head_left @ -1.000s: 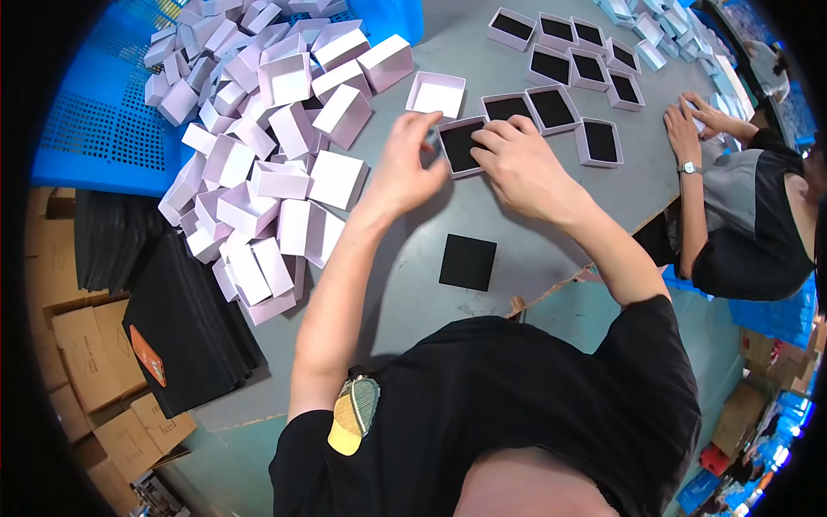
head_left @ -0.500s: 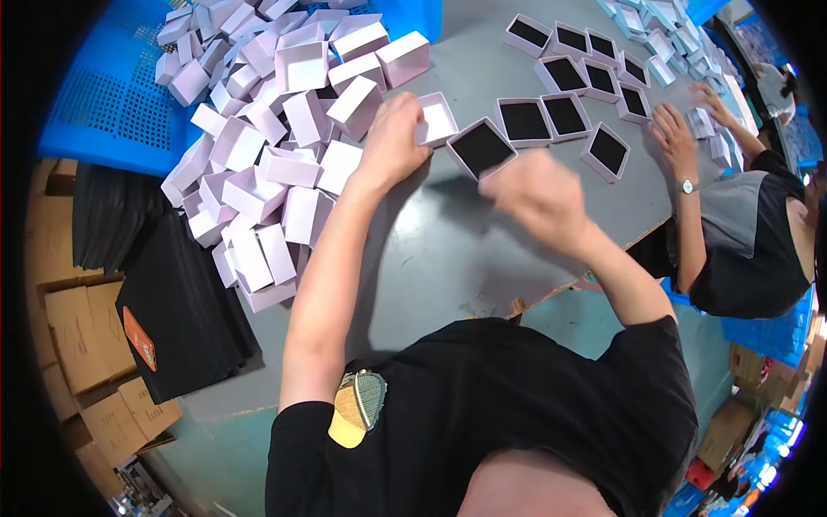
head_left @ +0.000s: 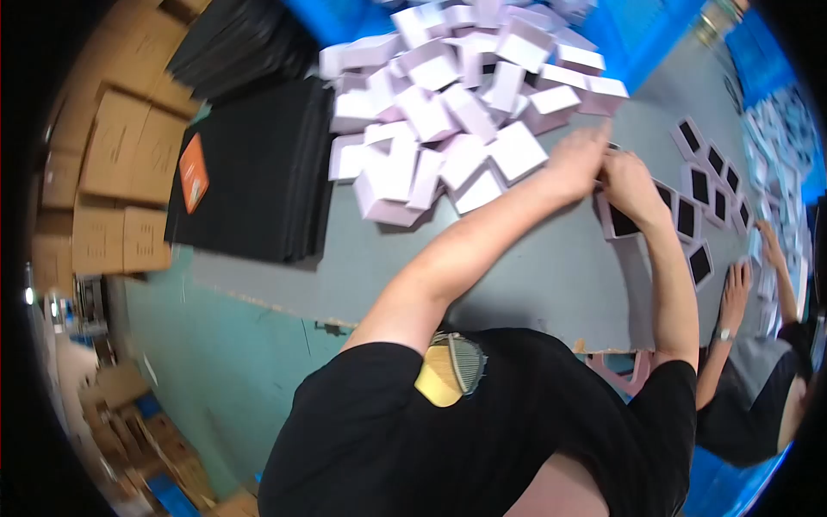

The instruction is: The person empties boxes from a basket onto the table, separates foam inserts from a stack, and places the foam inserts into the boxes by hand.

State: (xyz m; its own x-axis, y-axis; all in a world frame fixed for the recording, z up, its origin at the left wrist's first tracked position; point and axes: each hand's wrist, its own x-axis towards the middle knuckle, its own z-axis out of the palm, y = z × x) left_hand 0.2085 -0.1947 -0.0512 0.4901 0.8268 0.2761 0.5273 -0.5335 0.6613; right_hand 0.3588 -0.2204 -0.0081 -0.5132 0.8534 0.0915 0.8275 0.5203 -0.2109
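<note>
My left hand (head_left: 582, 160), blurred, and my right hand (head_left: 633, 184) are close together at the right of the lilac box pile (head_left: 465, 108). Both have bent fingers around a small item mostly hidden by them; only a dark and pale edge (head_left: 612, 146) shows between. Just below my right hand lies a lilac box with a black insert (head_left: 622, 223), partly covered by the wrist. Beside it, to the right, are more black-lined boxes (head_left: 687, 217), and one sits lower down (head_left: 700, 263).
A stack of black sheets (head_left: 250, 172) with an orange label is on the grey table (head_left: 534, 284) at left. Cardboard boxes (head_left: 129, 159) stand beyond it. At far right, a co-worker's hand (head_left: 735, 293) rests near light-blue boxes (head_left: 775, 146).
The view has swung, so the pile and table appear farther right. My right hand has come up beside my left. The loose black square seen earlier on the table is no longer there.
</note>
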